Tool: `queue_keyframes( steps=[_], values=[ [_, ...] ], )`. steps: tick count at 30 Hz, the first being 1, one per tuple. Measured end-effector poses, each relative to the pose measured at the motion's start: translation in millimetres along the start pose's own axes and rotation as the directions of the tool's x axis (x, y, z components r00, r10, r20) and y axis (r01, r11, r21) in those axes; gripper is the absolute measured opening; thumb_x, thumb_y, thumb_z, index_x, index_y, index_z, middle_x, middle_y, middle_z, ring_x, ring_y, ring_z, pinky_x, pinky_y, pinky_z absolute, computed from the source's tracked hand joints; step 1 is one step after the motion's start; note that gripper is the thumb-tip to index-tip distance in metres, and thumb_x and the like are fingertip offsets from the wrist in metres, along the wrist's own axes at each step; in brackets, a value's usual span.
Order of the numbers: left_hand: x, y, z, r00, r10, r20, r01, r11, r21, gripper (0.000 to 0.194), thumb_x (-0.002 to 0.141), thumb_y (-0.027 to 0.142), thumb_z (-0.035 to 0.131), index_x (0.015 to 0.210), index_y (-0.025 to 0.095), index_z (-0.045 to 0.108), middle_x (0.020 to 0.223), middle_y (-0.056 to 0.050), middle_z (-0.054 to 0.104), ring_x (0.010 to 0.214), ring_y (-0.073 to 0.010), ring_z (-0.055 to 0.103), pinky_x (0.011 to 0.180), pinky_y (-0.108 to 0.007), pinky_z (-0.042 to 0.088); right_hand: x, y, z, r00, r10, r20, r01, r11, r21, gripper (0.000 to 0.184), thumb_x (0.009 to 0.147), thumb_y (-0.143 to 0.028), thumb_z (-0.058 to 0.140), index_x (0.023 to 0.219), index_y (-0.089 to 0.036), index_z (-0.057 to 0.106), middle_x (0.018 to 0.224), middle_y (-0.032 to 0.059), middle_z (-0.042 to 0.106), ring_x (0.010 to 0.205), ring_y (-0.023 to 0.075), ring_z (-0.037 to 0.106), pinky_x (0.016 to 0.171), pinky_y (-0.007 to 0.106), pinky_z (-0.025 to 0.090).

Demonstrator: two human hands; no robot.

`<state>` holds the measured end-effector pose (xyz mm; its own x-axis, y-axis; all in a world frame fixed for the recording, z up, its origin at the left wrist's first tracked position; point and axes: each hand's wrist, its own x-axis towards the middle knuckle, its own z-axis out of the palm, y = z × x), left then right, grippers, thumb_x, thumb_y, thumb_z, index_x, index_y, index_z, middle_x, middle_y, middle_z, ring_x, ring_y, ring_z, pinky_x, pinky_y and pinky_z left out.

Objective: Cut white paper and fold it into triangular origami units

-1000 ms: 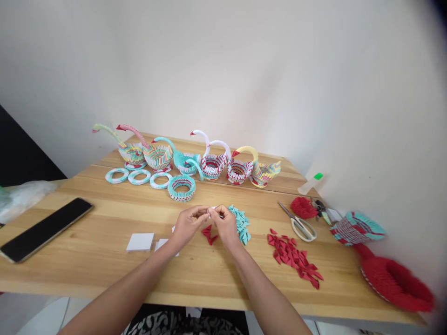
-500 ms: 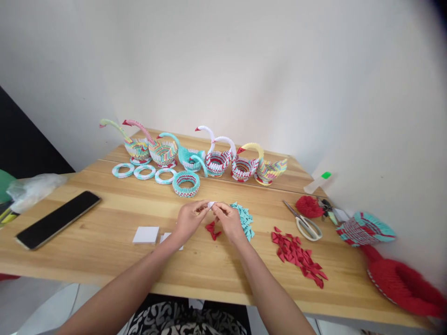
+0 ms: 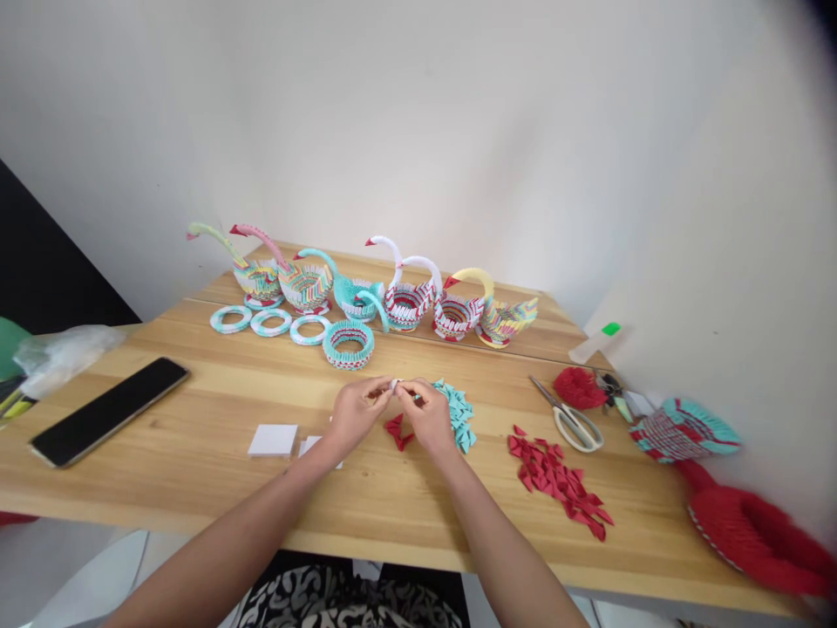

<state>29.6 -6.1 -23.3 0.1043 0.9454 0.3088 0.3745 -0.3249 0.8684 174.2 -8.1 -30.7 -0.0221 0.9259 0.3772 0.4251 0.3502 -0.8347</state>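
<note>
Between my left hand (image 3: 357,408) and my right hand (image 3: 425,414) is a small white piece of paper (image 3: 394,384), pinched by the fingertips of both. The fingers hide most of it. A few red folded paper triangles (image 3: 398,432) lie on the table just below the right hand's fingers. Beside that hand, on its right, is a pile of turquoise folded triangles (image 3: 461,414). Left of my left forearm sits a stack of white paper (image 3: 273,440), and a second white stack (image 3: 311,445) is partly covered by the forearm.
Paper swans (image 3: 409,301) line the back, with white-and-turquoise rings (image 3: 230,320) and a round turquoise basket (image 3: 349,345) before them. A phone (image 3: 111,410) lies left. Rightward are red triangles (image 3: 555,480), scissors (image 3: 575,427), a turquoise-red paper piece (image 3: 683,429) and a large red one (image 3: 751,532).
The white paper between my fingertips now shows less, with the fingers closer around it. Both hands stay in nearly the same place.
</note>
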Motion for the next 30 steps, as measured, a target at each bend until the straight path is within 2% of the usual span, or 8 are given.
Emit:
queue_keyframes(
  steps=[12,19,22,25,30],
  values=[
    [0,6,-1.7,0.999,0.033,0.037,-0.034,0.998,0.043,0.024,0.081,0.024,0.05,0.093,0.016,0.068,0.092,-0.006,0.072,0.077,-0.0182,0.065,0.07,-0.026,0.049,-4,-2,4,1.0,-0.025,-0.01,0.025,0.997,-0.079,0.016,0.081,-0.024,0.051,0.078,-0.021,0.067,0.076,0.003,0.063,0.068,0.0155,0.054,0.06,0.026,0.041],
    [0,8,-4.4,1.0,0.022,0.018,-0.023,0.998,0.053,0.021,0.079,0.022,0.048,0.084,0.016,0.067,0.081,-0.005,0.071,0.069,-0.0164,0.062,0.066,-0.025,0.047,-5,-11,1,0.998,-0.055,0.011,0.056,0.995,-0.084,0.017,0.083,-0.027,0.051,0.078,-0.022,0.067,0.077,0.0034,0.062,0.066,0.0151,0.054,0.06,0.026,0.042],
    [2,9,-6.2,0.999,-0.028,0.022,0.028,1.0,-0.008,0.02,0.078,0.022,0.047,0.077,0.015,0.066,0.074,-0.004,0.07,0.069,-0.0166,0.062,0.064,-0.024,0.047,-2,-13,-7,0.998,-0.017,-0.065,0.014,0.999,-0.048,0.018,0.083,-0.031,0.052,0.077,-0.02,0.064,0.072,0.002,0.061,0.066,0.0146,0.053,0.059,0.026,0.041],
    [3,9,-6.2,0.992,-0.102,0.069,0.11,0.986,-0.123,0.021,0.077,0.027,0.05,0.076,0.014,0.066,0.073,-0.005,0.07,0.068,-0.0175,0.064,0.063,-0.024,0.048,3,-8,-12,0.992,0.071,-0.108,-0.068,0.997,0.029,0.018,0.083,-0.033,0.051,0.085,-0.02,0.063,0.075,0.0015,0.062,0.067,0.0147,0.055,0.061,0.025,0.043],
    [4,8,-5.2,0.975,-0.173,0.14,0.203,0.949,-0.24,0.024,0.075,0.033,0.055,0.078,0.014,0.07,0.072,-0.005,0.071,0.067,-0.0181,0.065,0.063,-0.025,0.05,6,2,-10,0.994,0.106,0.04,-0.111,0.982,0.152,0.021,0.08,-0.034,0.054,0.089,-0.019,0.066,0.084,0.004,0.067,0.068,0.0156,0.058,0.063,0.027,0.047]
  ],
)
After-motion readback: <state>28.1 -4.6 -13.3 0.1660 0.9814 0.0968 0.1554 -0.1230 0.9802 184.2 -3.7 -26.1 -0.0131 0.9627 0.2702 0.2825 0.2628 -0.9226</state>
